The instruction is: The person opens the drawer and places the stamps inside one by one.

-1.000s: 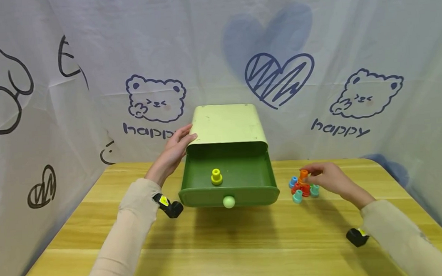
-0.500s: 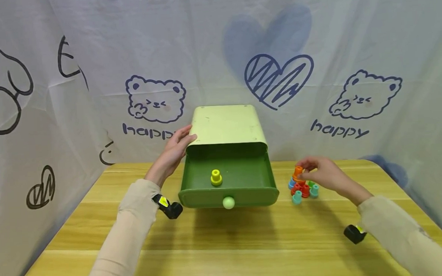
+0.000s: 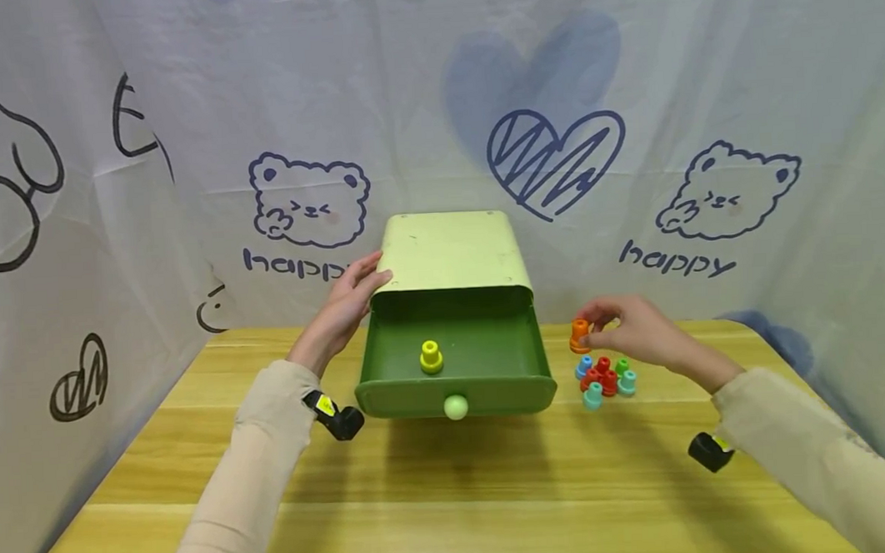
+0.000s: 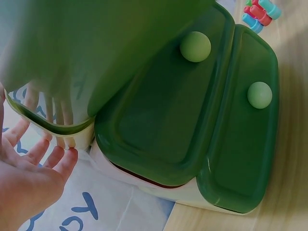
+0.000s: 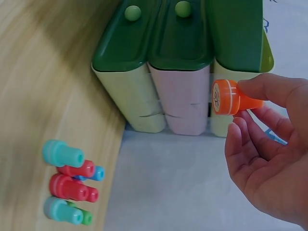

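Note:
A small drawer cabinet (image 3: 452, 247) stands at the back of the table, its top green drawer (image 3: 404, 400) pulled out. Inside that drawer a yellow stamp (image 3: 431, 357) stands upright. My left hand (image 3: 346, 302) rests against the cabinet's left side, fingers extended, as the left wrist view also shows. To the right of the drawer, my right hand (image 3: 636, 331) pinches an orange stamp (image 5: 226, 98) between thumb and fingers, off the table; its printed face shows in the right wrist view. Below that hand are several stamps, among them a red one (image 5: 72, 188) and a teal one (image 5: 62, 153).
Two lower drawers, the middle one (image 4: 159, 120) and the bottom one (image 4: 240, 144), are closed, each with a round green knob. The wooden table (image 3: 456, 526) extends in front. A printed white curtain (image 3: 433, 101) hangs directly behind the cabinet.
My right hand has lifted the orange stamp out of the group and carried it up and to the left, nearer the drawer. The left hand stays on the cabinet.

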Demonstrator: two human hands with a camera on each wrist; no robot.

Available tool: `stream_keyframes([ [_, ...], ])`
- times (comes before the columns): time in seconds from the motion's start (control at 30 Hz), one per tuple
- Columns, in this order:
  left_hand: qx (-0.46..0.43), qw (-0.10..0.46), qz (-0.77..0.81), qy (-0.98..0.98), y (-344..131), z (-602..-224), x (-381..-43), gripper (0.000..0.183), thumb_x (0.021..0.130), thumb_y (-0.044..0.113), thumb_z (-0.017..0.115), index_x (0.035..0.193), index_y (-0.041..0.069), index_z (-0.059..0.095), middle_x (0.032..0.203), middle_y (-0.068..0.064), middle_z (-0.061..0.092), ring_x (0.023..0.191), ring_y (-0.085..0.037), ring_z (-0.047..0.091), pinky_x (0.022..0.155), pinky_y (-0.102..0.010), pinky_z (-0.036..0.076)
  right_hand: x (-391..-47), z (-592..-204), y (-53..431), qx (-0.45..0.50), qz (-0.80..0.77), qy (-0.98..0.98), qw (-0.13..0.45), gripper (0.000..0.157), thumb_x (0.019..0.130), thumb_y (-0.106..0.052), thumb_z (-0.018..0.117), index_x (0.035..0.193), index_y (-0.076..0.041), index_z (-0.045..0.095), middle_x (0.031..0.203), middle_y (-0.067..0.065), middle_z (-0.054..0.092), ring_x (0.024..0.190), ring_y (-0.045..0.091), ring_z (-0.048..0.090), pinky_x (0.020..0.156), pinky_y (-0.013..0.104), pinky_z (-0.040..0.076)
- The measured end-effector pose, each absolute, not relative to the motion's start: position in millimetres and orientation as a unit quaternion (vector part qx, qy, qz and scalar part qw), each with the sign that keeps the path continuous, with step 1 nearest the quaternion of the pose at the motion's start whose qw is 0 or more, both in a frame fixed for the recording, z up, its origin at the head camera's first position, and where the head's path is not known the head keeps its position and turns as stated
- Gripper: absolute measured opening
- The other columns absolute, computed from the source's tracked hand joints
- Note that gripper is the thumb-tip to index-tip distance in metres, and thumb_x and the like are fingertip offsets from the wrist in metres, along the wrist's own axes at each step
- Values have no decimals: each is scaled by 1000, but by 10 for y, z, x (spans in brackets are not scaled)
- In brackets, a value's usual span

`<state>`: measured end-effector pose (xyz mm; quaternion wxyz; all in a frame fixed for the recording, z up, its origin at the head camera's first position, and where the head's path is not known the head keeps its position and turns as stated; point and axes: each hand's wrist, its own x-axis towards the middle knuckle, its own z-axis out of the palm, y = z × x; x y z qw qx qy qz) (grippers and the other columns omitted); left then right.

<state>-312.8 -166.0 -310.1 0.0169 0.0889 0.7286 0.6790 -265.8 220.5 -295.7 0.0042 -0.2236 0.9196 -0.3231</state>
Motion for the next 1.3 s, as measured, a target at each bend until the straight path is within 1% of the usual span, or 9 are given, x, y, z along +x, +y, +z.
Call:
stream_keyframes([
  [0.13, 89, 20, 679, 729, -1660, -3097, -3124, 63, 100, 28, 51, 154, 13, 23, 158, -12, 18, 143, -29, 17, 115, -53, 11, -2657, -2855, 2158, -224, -311, 923, 9, 19, 84, -6, 68, 102, -1, 67, 88, 5, 63, 84, 24, 54, 67, 33, 49],
  [0.23, 88, 19, 680, 727, -1656, -3096, -3123, 63, 100, 28, 51, 154, 12, 23, 157, -12, 18, 143, -30, 18, 115, -52, 12, -2662, -2773, 2127, -230, -305, 924, 8, 20, 83, -6, 68, 103, -1, 67, 88, 5, 63, 85, 24, 55, 66, 32, 49],
  [0.43, 85, 17, 682, 726, -1653, -3104, -3138, 63, 100, 27, 51, 154, 11, 23, 157, -13, 19, 142, -29, 20, 116, -50, 13, -2682, -2595, 2046, -257, -288, 922, -4, 22, 82, -5, 69, 103, 1, 67, 90, 5, 64, 86, 24, 56, 69, 34, 50],
  [0.57, 86, 17, 682, 726, -1649, -3102, -3135, 63, 100, 27, 51, 154, 11, 23, 157, -13, 19, 142, -29, 22, 116, -48, 15, -2692, -2477, 1970, -269, -267, 925, -7, 19, 81, -5, 70, 99, 0, 67, 89, 4, 65, 85, 24, 57, 70, 35, 50],
  [0.7, 88, 17, 679, 729, -1647, -3100, -3129, 63, 100, 28, 51, 154, 11, 23, 157, -13, 19, 142, -29, 21, 116, -49, 14, -2715, -2378, 1888, -281, -251, 926, 1, 16, 79, -2, 69, 95, -3, 67, 86, 3, 66, 82, 23, 56, 71, 36, 49],
  [0.87, 86, 16, 680, 728, -1640, -3098, -3136, 63, 100, 27, 51, 154, 11, 23, 157, -12, 20, 142, -29, 22, 116, -50, 14, -2747, -2278, 1782, -296, -231, 927, 17, 19, 77, -2, 68, 95, -5, 67, 84, 0, 66, 82, 21, 57, 71, 36, 48],
  [1.07, 84, 15, 679, 729, -1639, -3095, -3127, 63, 100, 27, 51, 154, 12, 22, 157, -13, 19, 142, -29, 21, 116, -50, 15, -2777, -2179, 1590, -329, -202, 921, 57, 18, 79, -4, 73, 96, -5, 68, 84, 1, 66, 82, 21, 57, 74, 36, 49],
  [1.3, 78, 16, 677, 732, -1654, -3092, -3123, 63, 99, 28, 52, 153, 13, 24, 157, -12, 19, 143, -30, 19, 116, -51, 14, -2835, -2179, 1374, -370, -195, 902, 106, 16, 79, -1, 75, 93, -3, 67, 83, 2, 67, 77, 17, 60, 74, 32, 53],
])
